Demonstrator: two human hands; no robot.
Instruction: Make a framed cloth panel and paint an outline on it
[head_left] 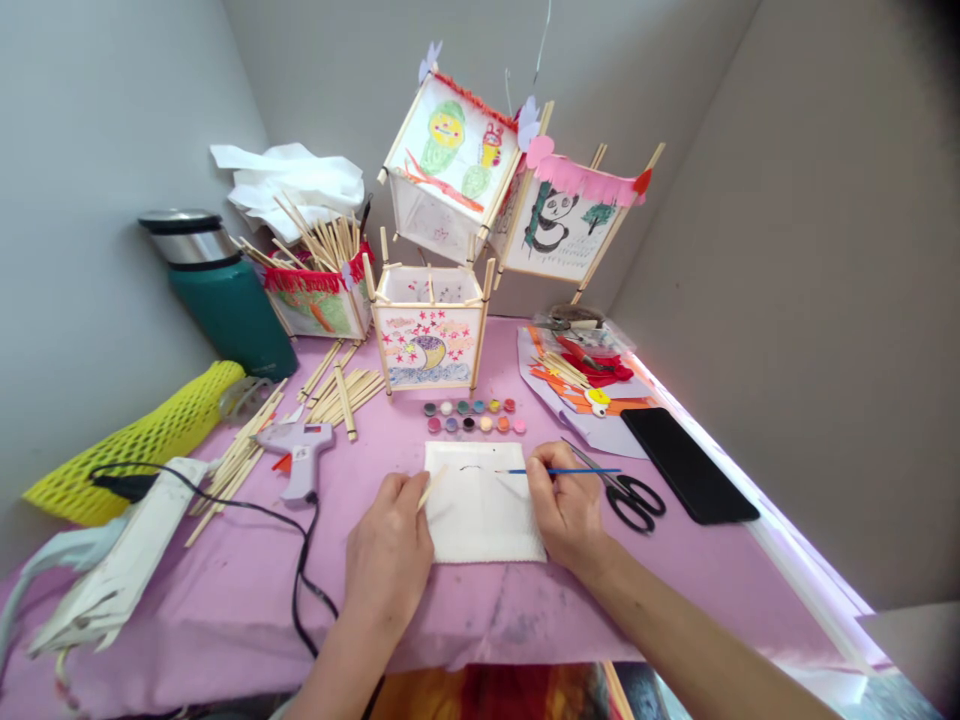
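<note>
A white sheet (484, 520) with a short dark curved mark near its top lies on the pink tablecloth. My right hand (566, 503) pinches a thin blue paintbrush (555, 471), its tip pointing left over the sheet's upper part. At the sheet's left edge, my left hand (391, 540) holds a small pale wooden stick (430, 488) between thumb and fingers. Two rows of small paint pots (469, 424) stand just beyond the sheet. Behind them is a stick-framed paper lantern (429, 348) with a moon and stars drawn on it.
Black-handled scissors (634, 500) and a black phone (686, 465) lie right. On the left are a glue gun (298, 455) with its cord, wooden sticks (346, 400), yellow netting (135, 445) and a teal bottle (229, 300). Two decorated lanterns (457, 140) (562, 225) hang at the back.
</note>
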